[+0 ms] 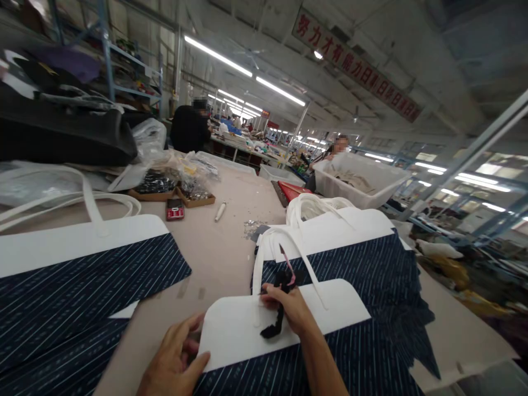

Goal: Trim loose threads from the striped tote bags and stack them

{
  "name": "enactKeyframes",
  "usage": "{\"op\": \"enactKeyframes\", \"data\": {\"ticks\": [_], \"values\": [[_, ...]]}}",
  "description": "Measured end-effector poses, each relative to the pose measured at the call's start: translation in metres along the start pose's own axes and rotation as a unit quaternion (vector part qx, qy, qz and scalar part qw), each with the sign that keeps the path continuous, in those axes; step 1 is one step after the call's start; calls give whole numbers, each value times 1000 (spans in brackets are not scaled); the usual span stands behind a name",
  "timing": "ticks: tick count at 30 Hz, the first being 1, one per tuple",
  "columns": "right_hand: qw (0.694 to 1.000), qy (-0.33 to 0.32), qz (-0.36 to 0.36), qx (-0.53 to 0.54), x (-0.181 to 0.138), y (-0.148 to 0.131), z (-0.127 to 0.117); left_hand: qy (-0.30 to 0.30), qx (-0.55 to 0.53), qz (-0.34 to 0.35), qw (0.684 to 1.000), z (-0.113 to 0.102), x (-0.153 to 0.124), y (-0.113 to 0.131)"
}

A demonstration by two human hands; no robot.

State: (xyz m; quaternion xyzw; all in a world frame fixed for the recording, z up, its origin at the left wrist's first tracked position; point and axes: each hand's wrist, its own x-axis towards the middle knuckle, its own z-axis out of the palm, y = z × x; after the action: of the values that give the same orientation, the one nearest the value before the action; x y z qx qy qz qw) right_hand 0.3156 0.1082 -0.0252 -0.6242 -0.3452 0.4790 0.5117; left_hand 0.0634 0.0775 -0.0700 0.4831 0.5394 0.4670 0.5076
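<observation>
Left hand (175, 355) pinches left edge of white-and-navy panel (235, 324), thumb on top. Panel extends right, under right hand (291, 309), which grips black-handled pointed tool (272, 330), between 2 ends of white strap (259, 264).

Hands (173, 355): two, near. Striped panels (350, 267): two groups, left and right; pieces within uncountable. Shallow cartons (202, 203): two, left. Red handset (175, 213): one, left. Large white bin (385, 187): one, far right.
</observation>
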Motion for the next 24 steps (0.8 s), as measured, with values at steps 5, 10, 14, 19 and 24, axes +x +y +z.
{"op": "enactKeyframes", "data": {"ticks": [5, 10, 14, 19, 24], "values": [[997, 25, 2, 70, -10, 7, -9, -50, -80, -87, 992, 0, -5, 11], [996, 6, 54, 65, -16, 4, -5, -80, -54, -78, 992, 2, -13, 18], [996, -12, 58, 71, -18, 0, -2, -55, 23, -8, 998, -1, -18, 34], [995, -3, 49, 86, -22, -4, -3, -72, 32, 0, 997, 2, -22, 46], [995, -3, 54, 88, -25, -4, -3, -51, -17, -90, 995, 14, -34, 32]]}}
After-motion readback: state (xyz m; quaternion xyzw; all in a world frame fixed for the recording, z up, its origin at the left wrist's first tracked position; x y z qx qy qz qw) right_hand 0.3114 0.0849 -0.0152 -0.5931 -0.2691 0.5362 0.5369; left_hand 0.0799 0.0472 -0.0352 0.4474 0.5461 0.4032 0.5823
